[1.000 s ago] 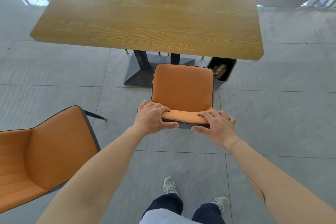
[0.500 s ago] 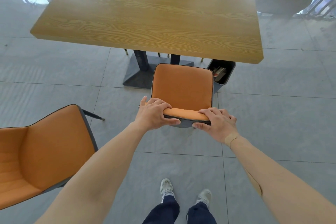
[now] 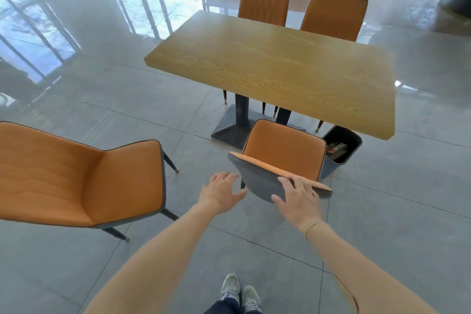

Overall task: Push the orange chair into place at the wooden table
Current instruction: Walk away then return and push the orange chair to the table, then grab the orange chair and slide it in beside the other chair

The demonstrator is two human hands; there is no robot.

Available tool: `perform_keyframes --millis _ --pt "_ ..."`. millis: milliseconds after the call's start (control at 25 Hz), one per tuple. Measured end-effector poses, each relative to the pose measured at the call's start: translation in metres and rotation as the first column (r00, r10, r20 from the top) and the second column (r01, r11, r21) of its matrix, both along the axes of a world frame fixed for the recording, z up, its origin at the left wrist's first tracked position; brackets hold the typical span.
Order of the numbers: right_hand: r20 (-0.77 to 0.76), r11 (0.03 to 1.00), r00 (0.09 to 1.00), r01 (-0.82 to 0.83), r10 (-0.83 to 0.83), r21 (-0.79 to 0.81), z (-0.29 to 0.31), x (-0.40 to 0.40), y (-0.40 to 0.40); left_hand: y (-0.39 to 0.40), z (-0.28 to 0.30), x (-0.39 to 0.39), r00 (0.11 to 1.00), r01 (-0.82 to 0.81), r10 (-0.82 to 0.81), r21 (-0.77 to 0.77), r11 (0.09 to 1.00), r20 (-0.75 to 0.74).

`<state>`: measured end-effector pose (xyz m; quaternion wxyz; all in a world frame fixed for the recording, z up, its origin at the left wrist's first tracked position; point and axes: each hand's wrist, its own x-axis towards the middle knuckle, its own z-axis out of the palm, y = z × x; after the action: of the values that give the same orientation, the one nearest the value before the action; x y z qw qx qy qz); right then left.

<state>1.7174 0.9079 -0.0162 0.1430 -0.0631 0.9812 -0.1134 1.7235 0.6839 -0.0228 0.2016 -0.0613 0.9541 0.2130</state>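
The orange chair (image 3: 283,146) with a grey back stands at the near side of the wooden table (image 3: 275,69), its seat front close to the table's edge. My left hand (image 3: 220,191) hovers just left of the backrest with fingers spread, holding nothing and apart from the chair. My right hand (image 3: 298,197) lies over the grey rear of the backrest near its top edge, fingers spread and fairly straight, not curled round it.
A second orange chair (image 3: 84,176) stands loose on the tiled floor at my left. Two more orange chairs (image 3: 300,6) sit at the table's far side. A dark bin (image 3: 342,150) rests under the table's right end. My feet (image 3: 240,290) are below.
Both hands have let go of the backrest's top edge and opened. The left hand has come off the chair. My view has lifted and swung, showing the far chairs.
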Motion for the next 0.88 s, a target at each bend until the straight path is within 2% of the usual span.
perform_keyframes --millis 160,320,400,560,760,880 --pt "0.08 0.982 0.984 -0.147 0.157 -0.122 0.007 0.021 -0.022 -0.04 0.007 0.067 0.982 -0.186 0.18 0.138 0.973 0.054" --pt "0.173 0.924 0.915 -0.331 0.364 -0.193 0.004 0.048 -0.081 -0.091 0.018 0.154 0.917 -0.399 0.394 0.206 0.894 0.067" --pt "0.212 0.867 0.847 -0.441 0.488 -0.232 0.004 0.066 -0.123 -0.121 0.023 0.204 0.868 -0.494 0.495 0.205 0.845 0.052" --pt "0.234 0.7 0.662 -0.643 0.712 -0.31 0.019 0.113 -0.222 -0.179 0.033 0.308 0.711 -0.687 0.703 0.221 0.692 0.012" --pt "0.183 0.479 0.443 -0.797 0.878 -0.368 0.038 0.187 -0.351 -0.251 0.033 0.433 0.541 -0.797 0.837 0.272 0.54 -0.076" --pt "0.149 0.387 0.358 -0.836 0.922 -0.39 0.044 0.242 -0.427 -0.302 0.033 0.507 0.421 -0.846 0.901 0.314 0.432 -0.107"
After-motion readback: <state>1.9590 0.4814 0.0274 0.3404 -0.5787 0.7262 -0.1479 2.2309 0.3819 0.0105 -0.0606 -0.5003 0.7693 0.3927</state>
